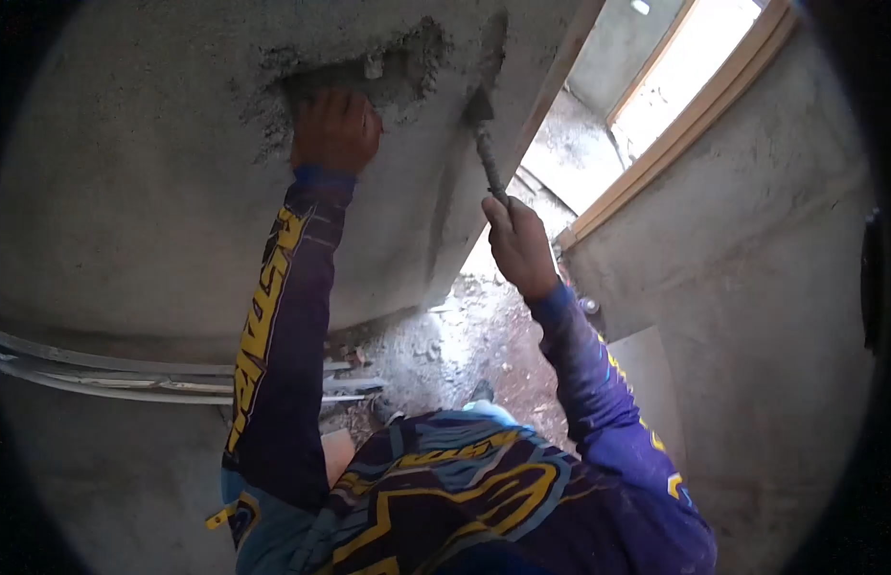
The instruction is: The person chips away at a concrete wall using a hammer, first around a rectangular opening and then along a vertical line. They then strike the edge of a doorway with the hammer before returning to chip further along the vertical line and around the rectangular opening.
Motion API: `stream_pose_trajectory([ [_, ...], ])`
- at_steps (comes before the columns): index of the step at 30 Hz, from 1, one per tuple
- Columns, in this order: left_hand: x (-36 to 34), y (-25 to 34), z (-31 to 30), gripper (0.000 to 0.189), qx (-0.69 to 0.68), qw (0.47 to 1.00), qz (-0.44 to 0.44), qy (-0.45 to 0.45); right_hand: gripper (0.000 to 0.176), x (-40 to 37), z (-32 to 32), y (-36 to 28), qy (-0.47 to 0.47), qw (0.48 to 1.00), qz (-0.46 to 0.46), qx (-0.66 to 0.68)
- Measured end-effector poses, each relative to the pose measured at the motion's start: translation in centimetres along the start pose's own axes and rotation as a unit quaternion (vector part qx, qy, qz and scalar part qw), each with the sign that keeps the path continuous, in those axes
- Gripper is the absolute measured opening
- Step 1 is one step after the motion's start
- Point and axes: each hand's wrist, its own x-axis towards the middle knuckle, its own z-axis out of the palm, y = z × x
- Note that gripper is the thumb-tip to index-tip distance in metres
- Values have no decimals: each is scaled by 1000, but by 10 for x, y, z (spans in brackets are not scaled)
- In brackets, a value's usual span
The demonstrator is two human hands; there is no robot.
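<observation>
My left hand (336, 126) is at the lower left edge of a rough, chipped-out recess (398, 77) in the grey wall. Its fingers are bent and close together, with their tips turned into the hollow; I cannot tell what they hold. A short pale pipe stub (374, 65) sticks out inside the recess, above the hand. My right hand (522, 244) is closed around the handle of a small pointed trowel (480, 107). The trowel points up, its triangular blade against the wall just below a narrow vertical groove (494, 43).
The plastered wall (158, 182) ends at an edge right of the trowel. Beyond it are a bright doorway with a wooden frame (690, 125) and another grey wall (752, 268). Long pale strips (129, 377) lie at lower left. Debris covers the floor (445, 345).
</observation>
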Motion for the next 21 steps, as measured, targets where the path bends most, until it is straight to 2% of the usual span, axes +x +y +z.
stream_pose_trajectory([
  [1,-1,0,-1,12,2,1000,-11,-4,40,-3,-10,-8,4,999,8,47],
  [2,-10,6,-4,12,-3,1000,-17,-21,41,1,-23,-11,100,984,-148,13],
  [3,-10,4,0,12,-1,1000,-18,-19,37,2,-53,-45,111,984,-117,77],
  [4,-8,1,4,12,16,1000,-15,3,32,7,-75,-61,277,890,-328,-153],
  [5,-15,3,5,13,26,1000,-9,13,27,3,-99,-72,163,911,-356,126],
  [6,-18,5,3,13,22,1000,-9,6,21,1,-116,-81,39,848,-352,394],
  [7,-14,3,1,14,9,1000,-2,-4,21,8,-114,-89,97,811,-481,317],
  [8,-10,2,0,15,-5,1000,4,-13,22,4,-110,-92,-62,600,-377,703],
  [10,-11,4,0,16,-8,1000,6,-2,20,18,-74,-57,123,697,-535,462],
  [11,-11,2,-2,16,-10,1000,8,12,20,13,-40,-1,237,875,-416,79],
  [12,-11,0,-2,16,-8,1000,9,15,23,10,20,33,285,873,-374,-129],
  [13,-10,-2,1,15,-11,1000,11,15,29,0,35,46,39,995,-90,-2],
  [14,-13,-1,2,14,-17,1000,10,7,33,-8,25,24,-29,996,82,14],
  [15,-8,-2,3,14,-19,1000,16,10,33,-4,18,20,-24,996,83,17],
  [16,-3,-4,5,14,2,1000,7,7,32,5,8,19,92,989,-112,-36],
  [17,-12,1,1,13,11,1000,4,-18,32,-5,1,17,195,937,-279,-83],
  [18,-16,3,-2,13,7,1000,6,-24,30,-8,-42,-36,58,989,35,130],
  [19,-10,-1,-1,13,9,1000,7,-9,15,1,-65,-34,197,917,-310,-157],
  [20,-11,0,-1,12,4,1000,11,-5,15,3,-79,-46,196,918,-307,-155],
  [21,-15,3,0,12,-1,1000,13,-14,15,1,-95,-61,192,908,-351,121],
])
